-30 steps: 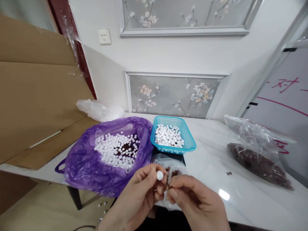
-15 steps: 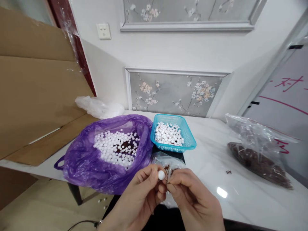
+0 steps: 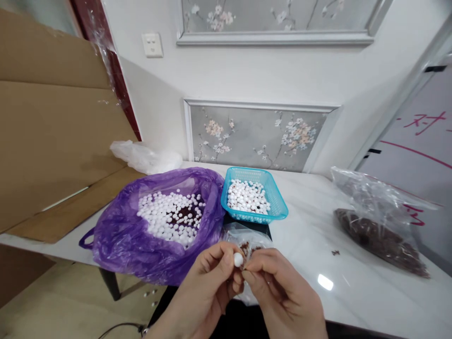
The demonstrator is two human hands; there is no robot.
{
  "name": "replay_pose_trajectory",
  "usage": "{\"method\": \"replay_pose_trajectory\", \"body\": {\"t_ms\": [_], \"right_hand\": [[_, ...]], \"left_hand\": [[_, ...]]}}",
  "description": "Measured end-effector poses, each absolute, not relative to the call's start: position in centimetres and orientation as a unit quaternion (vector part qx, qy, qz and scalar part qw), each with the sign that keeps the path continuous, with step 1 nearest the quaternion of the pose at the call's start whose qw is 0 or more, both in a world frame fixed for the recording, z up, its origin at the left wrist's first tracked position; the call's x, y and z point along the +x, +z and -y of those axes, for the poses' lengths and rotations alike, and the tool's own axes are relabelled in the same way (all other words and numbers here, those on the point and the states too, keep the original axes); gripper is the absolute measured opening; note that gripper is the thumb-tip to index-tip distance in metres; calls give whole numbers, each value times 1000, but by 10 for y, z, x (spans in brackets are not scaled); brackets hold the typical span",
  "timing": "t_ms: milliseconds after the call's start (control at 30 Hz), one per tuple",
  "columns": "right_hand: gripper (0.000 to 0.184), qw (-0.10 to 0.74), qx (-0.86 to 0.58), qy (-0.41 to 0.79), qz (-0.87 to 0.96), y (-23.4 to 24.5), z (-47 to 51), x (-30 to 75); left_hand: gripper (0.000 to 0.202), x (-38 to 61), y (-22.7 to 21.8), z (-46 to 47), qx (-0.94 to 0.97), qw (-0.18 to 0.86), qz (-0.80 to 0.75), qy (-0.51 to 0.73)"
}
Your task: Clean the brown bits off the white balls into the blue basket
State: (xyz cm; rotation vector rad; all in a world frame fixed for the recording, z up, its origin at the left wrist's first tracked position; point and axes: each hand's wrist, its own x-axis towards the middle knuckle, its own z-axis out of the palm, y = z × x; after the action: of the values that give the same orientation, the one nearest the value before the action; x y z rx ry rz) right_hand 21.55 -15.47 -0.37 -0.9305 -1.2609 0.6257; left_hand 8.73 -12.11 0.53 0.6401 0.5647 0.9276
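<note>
A small white ball [image 3: 238, 260] is pinched between the thumb and fingers of my left hand [image 3: 215, 278]. Close against its right side, my right hand [image 3: 278, 282] has thumb and forefinger pressed together; whatever they grip is too small to make out. Behind my fingers lies a clear plastic bag [image 3: 235, 231] holding small brown pieces, partly hidden by both hands. Beyond it, a blue plastic basket [image 3: 278, 200] holds many white balls, some with brown bits among them. To the left, an open purple plastic bag [image 3: 120, 235] contains many more white balls.
A clear bag of dark brown material [image 3: 381, 240] rests at the right of the white table [image 3: 303, 235], with a few small brown pieces [image 3: 335, 253] near it. A large cardboard box [image 3: 52, 141] stands left. Several white balls lie on the floor [image 3: 134, 310].
The white ball and my left fingers have shifted slightly right, and my right fingertips have come nearer to the ball. The bags and basket have not moved.
</note>
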Motion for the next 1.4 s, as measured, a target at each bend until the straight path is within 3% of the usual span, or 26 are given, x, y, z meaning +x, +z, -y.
{"method": "replay_pose_trajectory", "body": {"t_ms": [500, 667, 867, 1233, 1400], "right_hand": [[15, 661, -404, 333, 537, -4, 153, 213], [7, 667, -397, 420, 470, -4, 153, 214], [20, 639, -409, 503, 415, 1, 153, 215], [13, 625, -499, 390, 456, 2, 151, 242], [21, 596, -549, 313, 495, 3, 158, 255]], "left_hand": [[22, 85, 4, 124, 350, 771, -299, 440], [23, 85, 8, 125, 358, 764, -304, 443], [25, 82, 8, 122, 394, 746, -330, 423], [20, 93, 10, 111, 294, 815, -276, 417], [11, 89, 13, 109, 266, 814, -282, 433]]}}
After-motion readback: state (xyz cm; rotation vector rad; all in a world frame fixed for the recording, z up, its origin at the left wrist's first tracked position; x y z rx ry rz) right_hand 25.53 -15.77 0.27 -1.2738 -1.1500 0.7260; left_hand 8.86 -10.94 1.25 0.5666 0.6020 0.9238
